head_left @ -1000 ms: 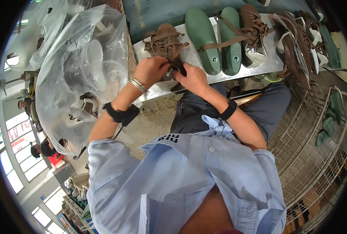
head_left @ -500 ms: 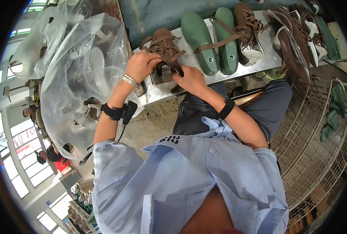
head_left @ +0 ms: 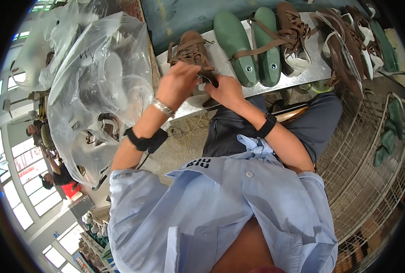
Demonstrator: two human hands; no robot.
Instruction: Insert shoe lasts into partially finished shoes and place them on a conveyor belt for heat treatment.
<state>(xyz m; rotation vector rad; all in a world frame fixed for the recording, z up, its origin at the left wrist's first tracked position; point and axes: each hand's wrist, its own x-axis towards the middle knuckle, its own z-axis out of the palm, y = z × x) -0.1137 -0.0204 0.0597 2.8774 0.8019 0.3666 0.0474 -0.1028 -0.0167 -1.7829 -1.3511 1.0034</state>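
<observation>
A brown lace-up shoe stands on the metal bench top in front of me, toe pointing away, its laces loose over the upper. My right hand grips the dark collar edge at the shoe's heel end, thumb and fingers closed on it. Over the shoe's near left side hovers my left hand, smeared by motion, so its fingers are unclear. It hides much of the shoe's opening. Just right of the shoe lie two green shoe lasts, with a brown lace across them from another brown shoe.
Clear plastic bags holding shoe parts bulge at the left of the bench. More brown shoe uppers are piled on the bench's right end. A wire rack stands at my right, with green lasts on it. People are in the left background.
My left hand has come back toward me and to the right, turning as it moves, and now covers more of the shoe. My right hand keeps its grip, shifted slightly right.
</observation>
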